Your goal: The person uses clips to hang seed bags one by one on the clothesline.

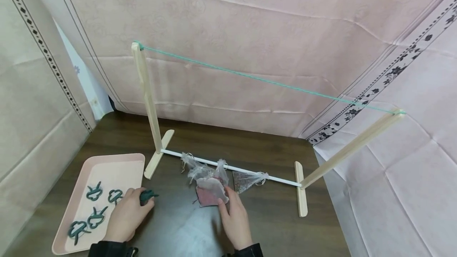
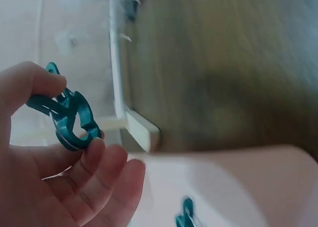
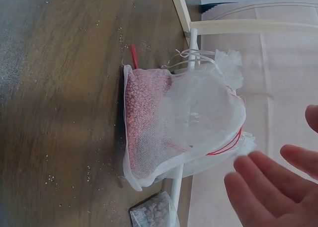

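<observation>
My left hand (image 1: pixel 125 215) pinches a dark green clothespin (image 2: pixel 74 120) between thumb and fingers, above the right side of the pink tray (image 1: pixel 133 162). Several matching clothespins (image 1: pixel 94 191) lie in that tray. My right hand (image 1: pixel 235 219) is beside a white mesh drawstring bag (image 3: pixel 149 108) with reddish contents and a red cord. In the right wrist view its fingers (image 3: pixel 263 182) are spread and apart from the bag. More sheer bags lie against the white rod, one with dark bits (image 3: pixel 151 212) inside.
A wooden stand with a left post (image 1: pixel 148 98) and a right post (image 1: pixel 353 150) holds a taut green cord (image 1: pixel 250 76) across the top. Its white rod (image 1: pixel 282 179) runs low between the feet. Patterned cloth (image 1: pixel 232 23) hangs behind the dark table (image 1: pixel 278 221).
</observation>
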A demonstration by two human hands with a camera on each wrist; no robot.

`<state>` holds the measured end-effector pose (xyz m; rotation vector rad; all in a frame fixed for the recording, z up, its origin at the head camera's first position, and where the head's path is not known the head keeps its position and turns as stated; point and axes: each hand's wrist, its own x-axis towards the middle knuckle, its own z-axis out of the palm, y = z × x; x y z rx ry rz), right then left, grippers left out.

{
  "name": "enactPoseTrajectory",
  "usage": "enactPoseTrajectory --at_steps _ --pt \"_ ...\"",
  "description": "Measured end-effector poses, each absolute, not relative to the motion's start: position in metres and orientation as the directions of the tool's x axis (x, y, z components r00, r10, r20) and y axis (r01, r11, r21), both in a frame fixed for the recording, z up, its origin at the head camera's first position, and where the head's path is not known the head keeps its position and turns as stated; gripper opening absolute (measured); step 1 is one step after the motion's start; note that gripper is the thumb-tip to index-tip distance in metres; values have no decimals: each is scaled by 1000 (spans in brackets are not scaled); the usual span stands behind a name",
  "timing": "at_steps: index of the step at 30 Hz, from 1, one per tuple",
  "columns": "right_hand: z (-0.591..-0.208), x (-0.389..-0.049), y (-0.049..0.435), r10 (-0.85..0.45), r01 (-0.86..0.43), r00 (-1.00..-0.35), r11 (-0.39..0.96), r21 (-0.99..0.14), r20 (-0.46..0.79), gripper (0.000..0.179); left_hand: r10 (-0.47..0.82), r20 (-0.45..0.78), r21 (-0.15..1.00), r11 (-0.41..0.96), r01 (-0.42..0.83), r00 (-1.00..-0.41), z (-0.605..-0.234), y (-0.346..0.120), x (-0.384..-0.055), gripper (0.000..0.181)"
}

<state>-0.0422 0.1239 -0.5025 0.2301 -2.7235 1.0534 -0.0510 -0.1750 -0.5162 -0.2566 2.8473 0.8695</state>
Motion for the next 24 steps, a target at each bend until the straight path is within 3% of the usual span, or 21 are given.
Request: enactPoseTrajectory --at_steps 12,18,24 --pt "-499 -40 115 -117 -202 -979 689 -696 168 45 21 -10 636 772 9 -1000 -502 -122 -55 50" --pt "-499 -41 109 -163 -236 -972 693 -681 170 59 28 -92 658 752 -40 -995 -495 -92 -58 54" --pt "-505 -41 107 -209 -255 -966 646 -719 155 72 56 -91 660 751 -18 -994 -491 -63 -56 53"
